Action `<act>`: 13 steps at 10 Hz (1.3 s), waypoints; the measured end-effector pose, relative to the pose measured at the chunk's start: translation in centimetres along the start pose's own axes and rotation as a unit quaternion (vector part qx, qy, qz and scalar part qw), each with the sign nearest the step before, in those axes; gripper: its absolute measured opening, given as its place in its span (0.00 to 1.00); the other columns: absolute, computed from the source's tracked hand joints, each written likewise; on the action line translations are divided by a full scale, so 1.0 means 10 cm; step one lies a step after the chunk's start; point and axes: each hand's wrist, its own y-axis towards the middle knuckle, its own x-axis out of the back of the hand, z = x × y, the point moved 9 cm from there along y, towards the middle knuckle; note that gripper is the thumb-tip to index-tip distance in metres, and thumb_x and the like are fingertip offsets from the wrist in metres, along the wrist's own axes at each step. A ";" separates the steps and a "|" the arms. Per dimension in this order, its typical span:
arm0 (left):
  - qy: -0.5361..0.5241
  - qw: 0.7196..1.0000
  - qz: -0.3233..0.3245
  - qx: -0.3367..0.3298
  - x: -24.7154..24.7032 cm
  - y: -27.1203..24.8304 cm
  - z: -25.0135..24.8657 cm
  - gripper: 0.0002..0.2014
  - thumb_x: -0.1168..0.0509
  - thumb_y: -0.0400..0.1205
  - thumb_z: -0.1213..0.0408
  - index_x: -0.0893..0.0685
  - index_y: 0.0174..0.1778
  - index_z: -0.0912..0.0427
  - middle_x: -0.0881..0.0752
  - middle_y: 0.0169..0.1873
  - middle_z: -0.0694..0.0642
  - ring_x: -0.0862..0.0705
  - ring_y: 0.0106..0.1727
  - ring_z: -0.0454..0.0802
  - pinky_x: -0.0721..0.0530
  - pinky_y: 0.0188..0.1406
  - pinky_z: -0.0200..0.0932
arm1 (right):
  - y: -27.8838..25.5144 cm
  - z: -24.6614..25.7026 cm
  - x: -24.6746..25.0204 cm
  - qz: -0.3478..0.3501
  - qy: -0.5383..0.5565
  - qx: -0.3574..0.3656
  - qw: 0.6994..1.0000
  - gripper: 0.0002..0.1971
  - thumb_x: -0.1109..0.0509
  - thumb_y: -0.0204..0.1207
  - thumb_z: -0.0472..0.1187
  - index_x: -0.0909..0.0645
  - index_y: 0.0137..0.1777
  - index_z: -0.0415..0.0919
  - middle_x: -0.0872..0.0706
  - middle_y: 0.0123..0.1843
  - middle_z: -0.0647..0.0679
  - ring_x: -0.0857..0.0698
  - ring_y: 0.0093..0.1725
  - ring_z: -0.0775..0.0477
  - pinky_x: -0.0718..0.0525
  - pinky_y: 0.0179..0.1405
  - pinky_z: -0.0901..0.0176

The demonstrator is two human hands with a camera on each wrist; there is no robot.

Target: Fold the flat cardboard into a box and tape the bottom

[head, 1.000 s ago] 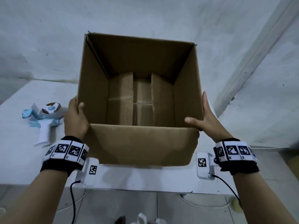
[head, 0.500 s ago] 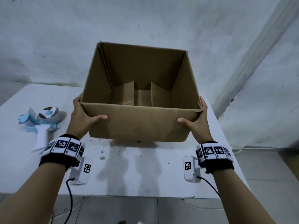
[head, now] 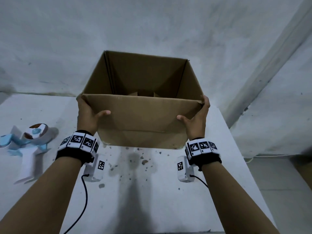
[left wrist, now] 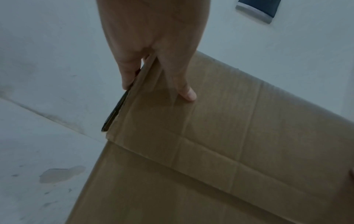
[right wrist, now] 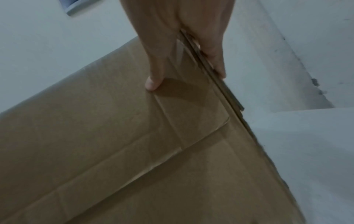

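Observation:
An open-topped brown cardboard box [head: 141, 119] stands upright, its bottom flaps folded in and only partly visible through the opening. My left hand [head: 90, 112] grips its near left corner, thumb on the near face and fingers along the left side. My right hand [head: 194, 121] grips the near right corner the same way. The left wrist view has the left hand [left wrist: 153, 60] straddling the corner edge of the box [left wrist: 210, 151]. Seen from the right wrist, the right hand [right wrist: 182, 45] straddles the other corner of the box [right wrist: 134, 151]. Whether the box touches the table is hidden.
A white and blue tape dispenser [head: 32, 142] lies on the white, speckled table [head: 152, 191] to the left of the box. A grey wall stands close behind the table. The table's right edge runs just past my right wrist, with floor beyond.
The box has moved away from me and down toward the table, tipping from open-toward-me to upright. Both hands stayed on its near corners, thumbs now on the near face.

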 end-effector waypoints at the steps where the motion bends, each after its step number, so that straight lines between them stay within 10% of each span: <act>1: 0.034 0.999 -0.001 0.003 -0.15 0.16 -0.07 0.44 0.24 0.70 0.63 0.46 0.75 0.60 0.29 0.72 0.63 0.27 0.71 0.64 0.28 0.72 0.59 | 0.22 -0.08 0.03 -0.042 -0.008 -0.010 0.999 0.54 0.17 0.56 0.28 0.46 0.78 0.43 0.38 0.79 0.42 0.35 0.77 0.44 0.32 0.76 0.53; 3: 0.084 0.996 0.024 0.010 -0.19 0.23 0.06 0.48 0.25 0.71 0.56 0.53 0.76 0.55 0.28 0.72 0.65 0.24 0.67 0.69 0.23 0.67 0.65 | 0.21 -0.16 0.02 -0.031 -0.024 0.012 0.999 0.56 0.18 0.59 0.31 0.51 0.80 0.42 0.42 0.81 0.43 0.38 0.75 0.55 0.39 0.67 0.84; 5: 0.004 0.998 0.022 0.058 -0.19 -0.07 0.23 0.42 0.30 0.77 0.59 0.52 0.79 0.56 0.31 0.75 0.62 0.28 0.73 0.64 0.30 0.71 0.55 | -0.12 -0.36 -0.17 -0.027 -0.140 0.000 0.990 0.48 0.29 0.75 0.41 0.64 0.82 0.44 0.58 0.85 0.37 0.49 0.83 0.36 0.42 0.80 0.36; 9: 0.108 0.994 0.016 0.028 -0.12 -0.58 0.23 0.37 0.45 0.85 0.55 0.59 0.82 0.63 0.53 0.83 0.63 0.46 0.83 0.59 0.45 0.81 0.50 | -0.48 -0.56 -0.12 0.099 -0.259 -0.045 0.960 0.48 0.31 0.76 0.40 0.65 0.82 0.42 0.60 0.82 0.27 0.43 0.79 0.24 0.38 0.78 0.38; 13: 0.164 0.985 0.048 0.005 -0.21 -1.57 0.41 0.33 0.48 0.86 0.55 0.54 0.82 0.64 0.59 0.83 0.65 0.57 0.84 0.58 0.51 0.84 0.52 | -1.07 -0.43 0.26 0.143 -0.311 -0.001 0.939 0.40 0.39 0.81 0.46 0.63 0.82 0.36 0.52 0.83 0.30 0.46 0.82 0.33 0.43 0.80 0.43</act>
